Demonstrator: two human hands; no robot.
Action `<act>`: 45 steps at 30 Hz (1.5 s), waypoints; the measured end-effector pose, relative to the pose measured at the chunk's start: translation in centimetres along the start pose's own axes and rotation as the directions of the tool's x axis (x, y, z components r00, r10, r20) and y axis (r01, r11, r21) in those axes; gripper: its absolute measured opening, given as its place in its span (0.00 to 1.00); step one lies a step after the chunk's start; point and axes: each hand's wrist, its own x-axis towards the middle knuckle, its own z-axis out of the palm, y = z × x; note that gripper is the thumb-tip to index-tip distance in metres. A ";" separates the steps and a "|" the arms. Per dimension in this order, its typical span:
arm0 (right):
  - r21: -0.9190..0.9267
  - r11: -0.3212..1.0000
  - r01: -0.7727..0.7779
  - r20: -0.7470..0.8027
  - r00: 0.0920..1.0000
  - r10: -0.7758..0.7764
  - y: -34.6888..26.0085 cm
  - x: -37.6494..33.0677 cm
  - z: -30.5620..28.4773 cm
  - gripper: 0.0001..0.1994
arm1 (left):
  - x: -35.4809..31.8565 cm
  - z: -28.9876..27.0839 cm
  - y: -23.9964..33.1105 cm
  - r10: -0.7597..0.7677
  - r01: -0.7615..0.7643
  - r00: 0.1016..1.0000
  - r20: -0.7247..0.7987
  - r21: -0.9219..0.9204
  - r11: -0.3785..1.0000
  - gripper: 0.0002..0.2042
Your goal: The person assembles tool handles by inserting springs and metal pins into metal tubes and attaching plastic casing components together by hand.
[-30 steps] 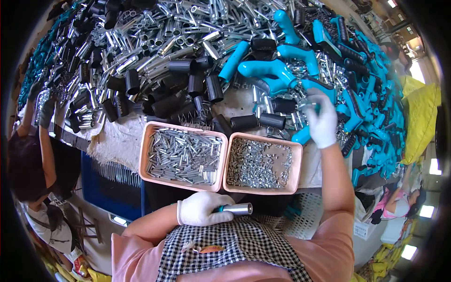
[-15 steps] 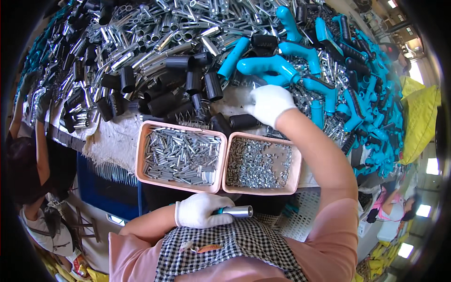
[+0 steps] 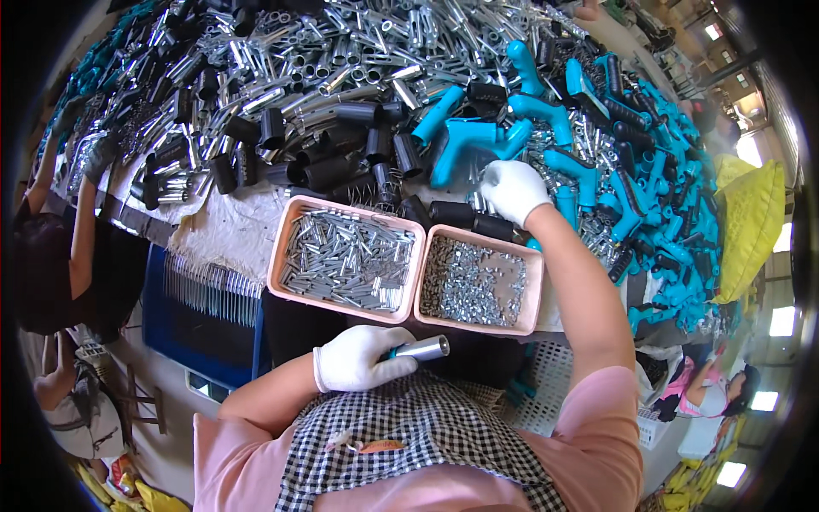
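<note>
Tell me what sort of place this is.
Likely an assembly workshop: metal tubes and teal pistol-shaped handles lie heaped on a cloth-covered table, pink trays hold small metal parts, and a co-worker reaches over at left.

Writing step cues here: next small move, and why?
Probably have the right hand make its pick beside the teal handle: it sits close by that handle, and the left hand holds the silver tube, open end exposed. Can't tell if the right hand grips anything.
</note>
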 end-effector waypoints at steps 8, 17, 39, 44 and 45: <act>0.219 0.948 0.232 -0.148 0.968 -0.203 0.3 -1.0 1.6 0.15 | -1.9 1.9 1.0 -0.035 0.035 0.999 -0.003 0.097 0.995 0.17; -0.158 0.987 0.038 0.148 0.989 -0.014 -1.4 1.2 1.9 0.11 | -2.8 2.7 1.4 -0.034 0.037 0.999 -0.024 0.127 0.991 0.19; 0.359 0.918 0.171 -0.136 0.982 -0.130 0.4 -0.3 2.7 0.10 | -2.3 0.7 -0.5 -0.018 0.023 0.996 -0.088 0.057 0.998 0.19; 0.987 -0.144 0.064 -0.047 0.992 0.121 0.9 -3.5 2.3 0.03 | -2.8 1.1 -0.4 -0.014 0.022 0.990 -0.138 0.055 0.998 0.19; 0.934 -0.349 0.074 -0.038 0.993 0.110 1.0 -4.4 2.4 0.04 | -2.9 1.1 -0.3 -0.007 0.015 0.991 -0.131 0.060 0.998 0.19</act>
